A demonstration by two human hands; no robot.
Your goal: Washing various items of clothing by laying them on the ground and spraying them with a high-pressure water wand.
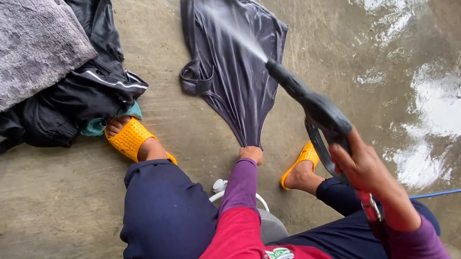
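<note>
The right hand [362, 165] is clamped round a dark pressure-washer spray gun [311, 103]; the left hand [252, 154] pinches the wet dark-grey garment's [229, 57] hem, its fingers hidden

Left hand [252, 154] pinched low, right hand [358, 164] fisted, raised

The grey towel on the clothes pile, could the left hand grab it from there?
Probably not: the left hand pins the wet grey garment, and the towel lies far off past the orange sandal.
</note>
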